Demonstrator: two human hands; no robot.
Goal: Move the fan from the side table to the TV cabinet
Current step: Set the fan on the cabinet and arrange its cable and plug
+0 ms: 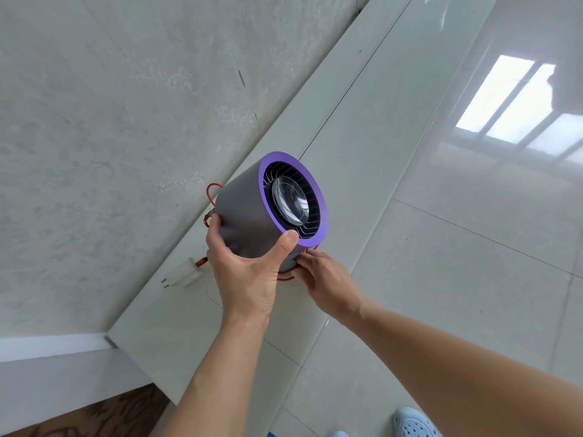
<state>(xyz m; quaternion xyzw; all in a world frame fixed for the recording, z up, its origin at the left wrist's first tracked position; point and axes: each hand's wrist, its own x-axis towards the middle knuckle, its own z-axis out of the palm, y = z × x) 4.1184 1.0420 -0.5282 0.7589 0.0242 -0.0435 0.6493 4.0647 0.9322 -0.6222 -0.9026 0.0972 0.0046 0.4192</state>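
Both hands grip my fan over the pale TV cabinet: left hand clasping its grey barrel, right hand pinching underneath. Its long axis tilts, purple face toward two o'clock. Open top stretches toward one o'clock; the wall crowds ten.

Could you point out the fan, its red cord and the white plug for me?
fan (243,212): head view, on its grey side wall.
red cord (210,188): head view, on the loop behind the fan.
white plug (185,272): head view, on its white body, lying on the pale cabinet top.
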